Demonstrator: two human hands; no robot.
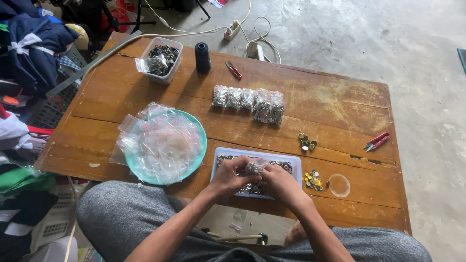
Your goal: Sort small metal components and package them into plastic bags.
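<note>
In the head view, the left hand (229, 175) and the right hand (277, 183) met over the white rectangular tray (297, 164) of small metal fasteners at the near edge of the wooden table (340, 109). Both hands pinched a small clear bag (254, 167) of fasteners between their fingertips, held just above the tray.

To the left of the tray, near the table's near-left corner, a teal plate (200, 156) carried a heap of empty clear bags (160, 140). A row of filled bags (248, 103) lay across the middle of the table. Toward the far edge stood a clear tub (171, 44) of dark fasteners, a dark thread spool (202, 57) and a red-handled cutter (233, 70). Right of the tray lay loose coloured fasteners (313, 180), a clear round lid (339, 185), a cluster of brass pieces (306, 142), and red thread snips (376, 141) near the right edge.
</note>
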